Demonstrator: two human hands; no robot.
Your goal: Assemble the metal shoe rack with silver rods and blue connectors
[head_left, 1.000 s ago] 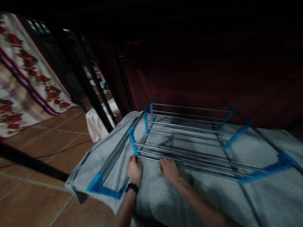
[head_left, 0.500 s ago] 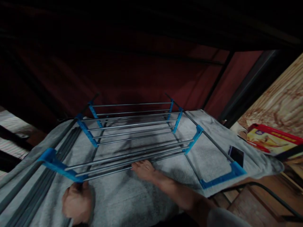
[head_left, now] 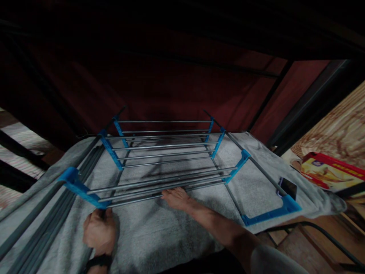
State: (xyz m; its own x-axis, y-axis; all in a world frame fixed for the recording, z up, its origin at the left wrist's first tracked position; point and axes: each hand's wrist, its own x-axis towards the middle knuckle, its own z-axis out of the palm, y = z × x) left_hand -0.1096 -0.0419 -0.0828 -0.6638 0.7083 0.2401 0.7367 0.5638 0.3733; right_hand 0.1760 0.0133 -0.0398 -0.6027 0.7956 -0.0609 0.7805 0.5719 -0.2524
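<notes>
A partly assembled shoe rack (head_left: 168, 145) of grey metal tubes and blue plastic brackets lies on a grey blanket (head_left: 148, 236). At its near left corner, my left hand (head_left: 99, 231) is closed around the lower side pole, right against the end of a blue bracket (head_left: 85, 192). My right hand (head_left: 175, 198) has its fingers wrapped over the lowest near crossbar, about mid-length. Another blue bracket (head_left: 273, 213) sits at the near right end of the side poles, with no crossbars in it.
A bundle of loose grey tubes (head_left: 61, 217) lies along the left side. A phone (head_left: 288, 188) rests on the blanket at the right, partly behind a pole. Beyond it is a red and yellow box (head_left: 330, 171). A dark metal frame (head_left: 273, 102) and reddish wall stand behind.
The view has shifted slightly, so the rack sits a little further right in the picture. Both hands keep their places on the rack. More of the left wrist, with a dark band, now shows.
</notes>
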